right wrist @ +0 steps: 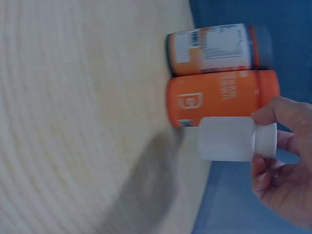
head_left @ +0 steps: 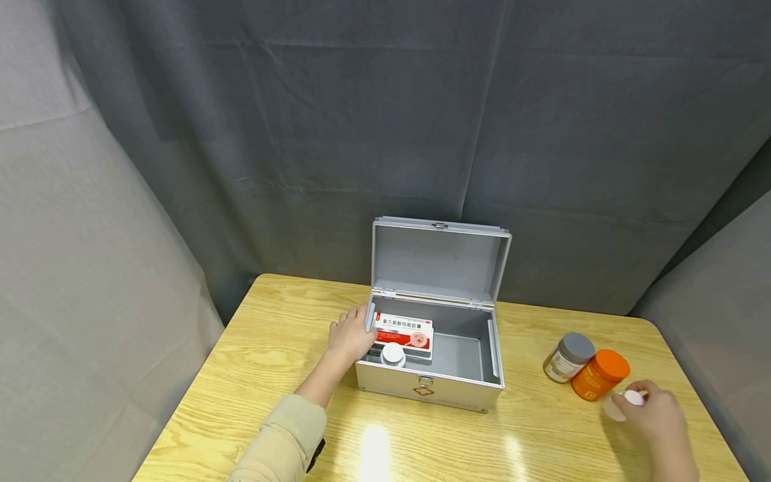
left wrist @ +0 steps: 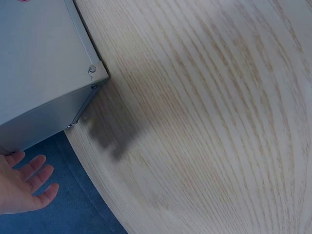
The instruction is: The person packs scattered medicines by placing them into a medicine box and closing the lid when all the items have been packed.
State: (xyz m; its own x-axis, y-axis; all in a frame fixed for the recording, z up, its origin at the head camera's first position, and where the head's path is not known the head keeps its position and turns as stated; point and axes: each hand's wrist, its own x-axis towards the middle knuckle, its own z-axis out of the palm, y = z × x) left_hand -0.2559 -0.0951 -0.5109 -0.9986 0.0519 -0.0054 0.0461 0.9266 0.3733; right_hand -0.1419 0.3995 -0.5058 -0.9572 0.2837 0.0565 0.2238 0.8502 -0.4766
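A white pill bottle (right wrist: 226, 139) is pinched by its cap between the thumb and fingers of my right hand (head_left: 658, 412), at the right of the table. Beside it stand an orange bottle (head_left: 600, 375) and a grey-lidded bottle (head_left: 569, 357), touching or nearly so. My left hand (head_left: 351, 335) rests against the left wall of an open silver medicine case (head_left: 430, 393); in the left wrist view its fingers (left wrist: 36, 168) look relaxed and spread. Inside the case, on the left, are a red-and-white medicine box (head_left: 402, 333) and another white bottle (head_left: 393, 355).
The case's raised lid (head_left: 440, 261) leans back near the grey curtain (head_left: 337, 134). All of it stands on a wooden table (head_left: 301, 314), whose right edge lies close to my right hand. The right part of the case shows its bare grey floor (head_left: 460, 355).
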